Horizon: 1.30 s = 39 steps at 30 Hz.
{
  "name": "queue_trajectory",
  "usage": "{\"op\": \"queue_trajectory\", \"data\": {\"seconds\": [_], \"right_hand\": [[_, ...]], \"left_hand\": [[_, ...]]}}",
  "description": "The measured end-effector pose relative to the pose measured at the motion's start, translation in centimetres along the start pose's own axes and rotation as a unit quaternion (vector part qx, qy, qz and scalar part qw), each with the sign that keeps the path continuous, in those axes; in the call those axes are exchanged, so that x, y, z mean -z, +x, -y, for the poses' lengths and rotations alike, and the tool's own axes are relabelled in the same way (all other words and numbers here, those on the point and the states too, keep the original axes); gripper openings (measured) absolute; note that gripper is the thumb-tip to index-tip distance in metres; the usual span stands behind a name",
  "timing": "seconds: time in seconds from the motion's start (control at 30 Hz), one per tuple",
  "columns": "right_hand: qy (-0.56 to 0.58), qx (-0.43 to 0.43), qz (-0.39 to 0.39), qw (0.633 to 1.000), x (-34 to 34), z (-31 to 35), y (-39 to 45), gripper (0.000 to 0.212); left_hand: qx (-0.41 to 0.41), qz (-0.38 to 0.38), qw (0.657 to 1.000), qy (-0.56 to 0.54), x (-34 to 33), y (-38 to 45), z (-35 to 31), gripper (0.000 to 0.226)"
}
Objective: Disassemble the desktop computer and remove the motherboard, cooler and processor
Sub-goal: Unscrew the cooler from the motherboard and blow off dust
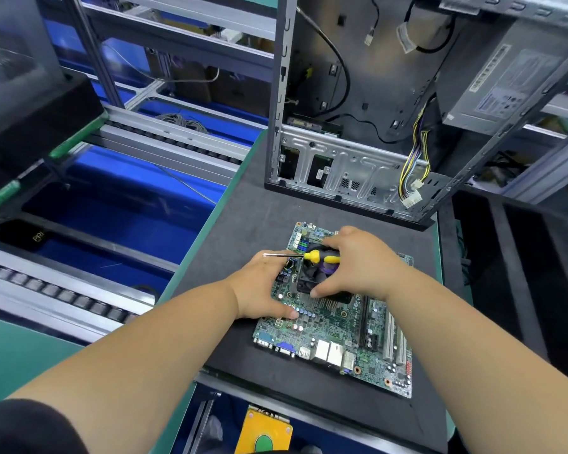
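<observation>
The motherboard lies flat on the dark mat of the surface, out of the computer case, which stands upright and open just behind it. The case holds a grey power supply at its upper right, and a bundle of yellow and black cables hangs down inside to a white connector near the case floor.

The cooler, a black fan over metal fins, sits on the board's middle. The right hand reaches over it from above, thumb on the near edge and fingers over the far side; its grip closes around the cooler while also holding a screwdriver with a yellow and black handle, whose thin metal shaft points left. The left hand rests on the board's left part, palm down, fingers spread flat beside the cooler and pressing on the board; its grip holds nothing.

The processor cannot be seen. Blue bins and roller rails lie to the left of the surface.
</observation>
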State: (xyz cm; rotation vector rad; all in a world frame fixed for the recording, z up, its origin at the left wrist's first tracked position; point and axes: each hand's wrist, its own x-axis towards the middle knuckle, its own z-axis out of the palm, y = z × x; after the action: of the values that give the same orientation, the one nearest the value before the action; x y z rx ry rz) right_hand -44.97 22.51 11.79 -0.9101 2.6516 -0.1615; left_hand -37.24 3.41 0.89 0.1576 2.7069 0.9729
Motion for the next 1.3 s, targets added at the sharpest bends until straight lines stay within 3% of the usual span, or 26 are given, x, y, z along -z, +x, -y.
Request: {"op": "queue_trajectory", "data": {"seconds": [0.23,0.3,0.37,0.47,0.6,0.77,1.0,1.3], "right_hand": [[0.02,-0.018,-0.031,0.999,-1.3,-0.3,-1.3,0.087],[0.089,-0.032,-0.013,0.995,-0.7,-0.6,-1.3,0.077],[0.217,-0.061,-0.018,0.974,0.0,-0.9,-1.4,0.051],[0.279,-0.093,-0.058,0.954,0.9,-1.8,-1.6,0.016],[0.35,-0.082,-0.141,0.923,2.4,-2.2,-2.0,0.016],[0.469,-0.026,-0.275,0.839,3.7,-0.5,-1.9,0.016],[0.243,-0.004,-0.281,0.928,2.7,1.5,-0.9,0.027],[0.202,0.016,-0.277,0.939,3.1,1.9,-1.1,0.026]], "left_hand": [[0.015,0.002,1.0,0.006,-0.1,-0.1,-0.1,0.117],[0.011,0.002,1.0,-0.01,0.1,-0.2,-0.4,0.116],[0.016,0.007,0.999,-0.046,0.2,-0.4,-0.5,0.11],[0.043,0.018,0.981,-0.187,1.0,-0.7,-0.9,0.078],[0.022,0.006,0.927,-0.374,1.5,-0.9,-1.2,0.04],[0.043,-0.131,0.907,-0.397,0.7,-0.1,-1.3,0.016],[0.049,-0.201,0.886,-0.416,0.1,1.4,-2.4,0.023],[0.054,-0.178,0.886,-0.425,-0.4,1.9,-2.4,0.03]]}}
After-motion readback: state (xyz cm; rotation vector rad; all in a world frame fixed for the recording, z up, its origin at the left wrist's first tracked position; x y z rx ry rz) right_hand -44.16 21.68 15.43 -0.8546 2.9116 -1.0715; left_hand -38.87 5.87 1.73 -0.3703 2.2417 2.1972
